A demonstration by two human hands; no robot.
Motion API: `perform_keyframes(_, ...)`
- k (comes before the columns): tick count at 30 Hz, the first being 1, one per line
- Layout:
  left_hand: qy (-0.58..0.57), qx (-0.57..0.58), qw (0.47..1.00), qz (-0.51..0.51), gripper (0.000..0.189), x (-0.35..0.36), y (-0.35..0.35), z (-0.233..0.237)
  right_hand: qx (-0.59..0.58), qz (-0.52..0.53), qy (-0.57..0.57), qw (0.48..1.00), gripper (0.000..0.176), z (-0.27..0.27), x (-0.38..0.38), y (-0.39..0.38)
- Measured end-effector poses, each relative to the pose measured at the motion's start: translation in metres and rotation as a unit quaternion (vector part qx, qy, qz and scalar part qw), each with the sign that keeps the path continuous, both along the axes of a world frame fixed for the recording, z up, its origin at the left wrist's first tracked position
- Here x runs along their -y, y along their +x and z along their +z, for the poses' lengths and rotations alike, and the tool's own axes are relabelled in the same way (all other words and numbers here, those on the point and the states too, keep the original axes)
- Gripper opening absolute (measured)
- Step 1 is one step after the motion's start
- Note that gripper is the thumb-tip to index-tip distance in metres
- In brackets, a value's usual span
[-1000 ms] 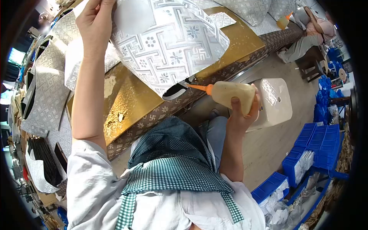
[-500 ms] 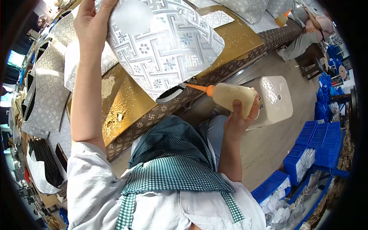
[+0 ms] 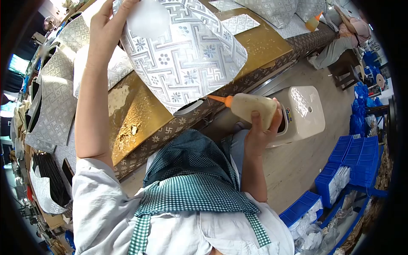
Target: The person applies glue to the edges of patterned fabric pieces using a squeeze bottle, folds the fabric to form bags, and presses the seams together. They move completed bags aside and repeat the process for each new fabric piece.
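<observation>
My left hand (image 3: 106,26) grips the upper left edge of a curved, patterned piece of sheet material (image 3: 174,59), light grey with key lines and small flowers. A hazy white round patch covers part of the piece near its top. Closed around a squeeze bottle (image 3: 251,108) is my right hand (image 3: 261,135). The bottle is cloudy and pale, with an orange nozzle (image 3: 219,98) pointing left. Its tip is right at the lower edge of the patterned piece, where a dark opening (image 3: 189,108) shows.
Dried yellowish residue (image 3: 132,123) crusts the brown tabletop (image 3: 265,44). More patterned pieces (image 3: 51,95) stand at the left. A beige stool (image 3: 304,111) is at the right, with blue crates (image 3: 357,159) beyond it. Another person (image 3: 350,34) sits at the far right, near a second orange-tipped bottle (image 3: 312,23).
My left hand has shifted slightly right, and the patterned piece has turned a little with it. The squeeze bottle in my right hand has moved slightly left, its nozzle still at the lower edge.
</observation>
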State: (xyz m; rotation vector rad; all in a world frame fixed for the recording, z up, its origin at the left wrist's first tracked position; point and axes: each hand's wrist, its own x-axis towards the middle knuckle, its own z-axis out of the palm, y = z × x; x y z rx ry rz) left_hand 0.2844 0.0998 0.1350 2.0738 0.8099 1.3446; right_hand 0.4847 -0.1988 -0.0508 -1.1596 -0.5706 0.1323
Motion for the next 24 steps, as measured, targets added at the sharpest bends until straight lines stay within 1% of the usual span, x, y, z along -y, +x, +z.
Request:
perform_keyframes(2,0.001,-0.068,0.997,0.02,0.051,0.009,-0.002,0.011,-0.004,-0.018,-0.02,1.0,0.061,0.005,0.002,0.0)
perform_keyframes(3,-0.02,-0.099,0.994,0.039,0.051,0.009,-0.003,0.016,-0.022,-0.004,-0.006,1.0,0.061,0.007,0.002,0.0)
perform_keyframes(5,-0.034,-0.16,0.986,0.044,0.049,0.01,-0.006,0.02,-0.057,0.021,0.026,0.998,0.061,0.012,0.0,-0.001)
perform_keyframes(7,0.004,-0.11,0.993,0.038,0.065,0.005,-0.003,0.019,0.04,0.003,-0.065,0.997,0.061,0.002,0.001,0.005)
perform_keyframes(8,0.004,-0.112,0.992,0.066,0.062,0.0,-0.004,0.019,0.002,-0.006,-0.056,0.998,0.061,0.001,0.0,0.006)
perform_keyframes(10,-0.003,-0.106,0.99,0.089,0.061,-0.01,-0.009,0.024,-0.077,-0.021,0.015,0.997,0.061,0.007,-0.001,0.01)
perform_keyframes(11,-0.029,-0.063,0.992,0.1,0.057,-0.02,-0.012,0.022,-0.061,-0.007,0.057,0.997,0.064,0.0,0.003,0.02)
perform_keyframes(13,-0.082,0.035,0.988,0.129,0.054,-0.039,-0.017,0.021,-0.122,0.011,0.104,0.987,0.067,0.015,0.011,0.027)
perform_keyframes(14,-0.137,0.039,0.977,0.156,0.052,-0.056,-0.026,0.021,-0.144,0.011,0.113,0.983,0.07,0.018,0.016,0.032)
perform_keyframes(16,-0.178,0.19,0.961,0.096,0.05,-0.091,-0.034,0.006,-0.14,-0.013,0.145,0.979,0.071,0.014,0.023,0.042)
perform_keyframes(17,-0.221,0.276,0.932,0.076,0.048,-0.117,-0.037,-0.006,-0.136,-0.03,0.137,0.981,0.072,0.003,0.028,0.051)
perform_keyframes(18,-0.251,0.309,0.916,0.055,0.048,-0.131,-0.034,-0.018,-0.148,-0.032,0.135,0.979,0.071,0.006,0.032,0.052)
perform_keyframes(20,-0.324,0.361,0.874,0.027,0.044,-0.13,-0.01,-0.039,-0.162,-0.05,0.118,0.978,0.071,0.006,0.036,0.056)
perform_keyframes(21,-0.339,0.399,0.852,-0.004,0.04,-0.118,0.018,-0.048,-0.169,-0.05,0.117,0.977,0.071,0.007,0.036,0.057)
perform_keyframes(22,-0.362,0.409,0.836,-0.05,0.036,-0.141,0.034,-0.08,-0.176,-0.049,0.116,0.976,0.072,0.012,0.036,0.058)
perform_keyframes(23,-0.407,0.423,0.807,-0.066,0.036,-0.152,0.057,-0.103,-0.184,-0.049,0.115,0.975,0.072,0.013,0.036,0.06)
perform_keyframes(24,-0.408,0.439,0.796,-0.083,0.036,-0.121,0.096,-0.097,-0.181,-0.051,0.108,0.976,0.072,0.01,0.038,0.063)
